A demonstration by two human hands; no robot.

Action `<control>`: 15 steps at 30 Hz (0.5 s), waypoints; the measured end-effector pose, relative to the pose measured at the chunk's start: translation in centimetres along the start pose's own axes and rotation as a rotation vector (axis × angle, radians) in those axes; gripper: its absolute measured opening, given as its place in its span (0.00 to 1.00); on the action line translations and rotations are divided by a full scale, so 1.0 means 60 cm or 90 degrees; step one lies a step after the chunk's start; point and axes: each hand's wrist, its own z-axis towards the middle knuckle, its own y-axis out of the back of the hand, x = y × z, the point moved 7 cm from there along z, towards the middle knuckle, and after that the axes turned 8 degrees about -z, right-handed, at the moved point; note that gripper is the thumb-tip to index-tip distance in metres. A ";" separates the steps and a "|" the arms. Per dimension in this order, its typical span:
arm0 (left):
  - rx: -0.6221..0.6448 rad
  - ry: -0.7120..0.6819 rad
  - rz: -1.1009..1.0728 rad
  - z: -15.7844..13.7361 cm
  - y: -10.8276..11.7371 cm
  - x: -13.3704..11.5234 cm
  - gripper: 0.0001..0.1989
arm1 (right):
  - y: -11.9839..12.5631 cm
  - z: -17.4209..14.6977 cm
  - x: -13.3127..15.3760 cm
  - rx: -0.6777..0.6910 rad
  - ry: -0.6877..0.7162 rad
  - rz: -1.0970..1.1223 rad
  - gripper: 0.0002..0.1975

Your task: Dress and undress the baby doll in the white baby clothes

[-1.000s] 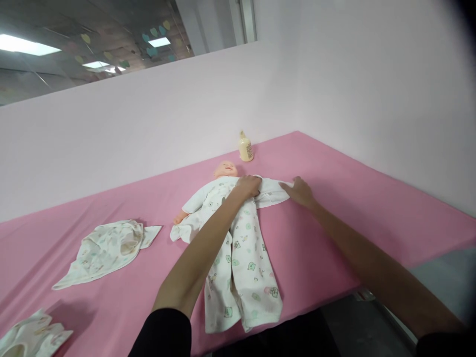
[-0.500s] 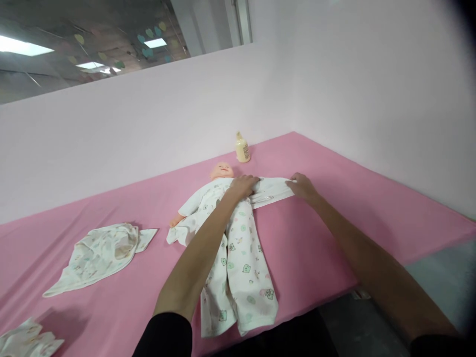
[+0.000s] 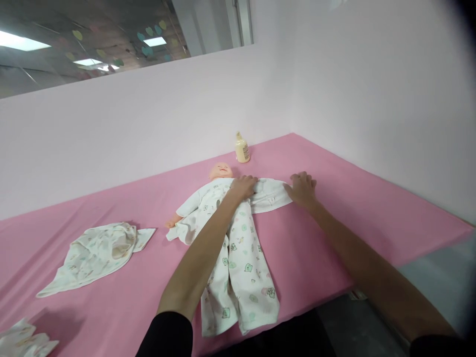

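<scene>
A baby doll lies face up, dressed in a white long-sleeved top and white patterned trousers. Its bare hand shows past the sleeve on the left side. Across the chest reaches my left hand, fingers curled over the cloth by the shoulder of the right-side sleeve. That white sleeve lies stretched out sideways, slightly slack along its lower edge. At its cuff end is my right hand, thumb touching the cloth and fingers spread and bent. No doll hand shows at this cuff.
A pale yellow pump bottle stands behind the doll's head, near the wall. To the left lies a crumpled white patterned cloth, with another white piece at the lower-left corner. The pink covered table ends at walls behind.
My right hand has loosened from its pinch on the cuff, and its fingers have spread. The sleeve has gone from taut to slacker. My left hand stays in place.
</scene>
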 end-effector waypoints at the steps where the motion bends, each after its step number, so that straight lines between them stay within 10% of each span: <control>1: -0.002 -0.010 0.008 0.003 -0.003 -0.007 0.22 | 0.000 -0.002 0.015 -0.023 0.031 0.008 0.22; 15: -0.054 -0.137 0.093 0.025 -0.033 -0.057 0.18 | -0.033 -0.003 0.068 -0.084 0.224 -0.085 0.22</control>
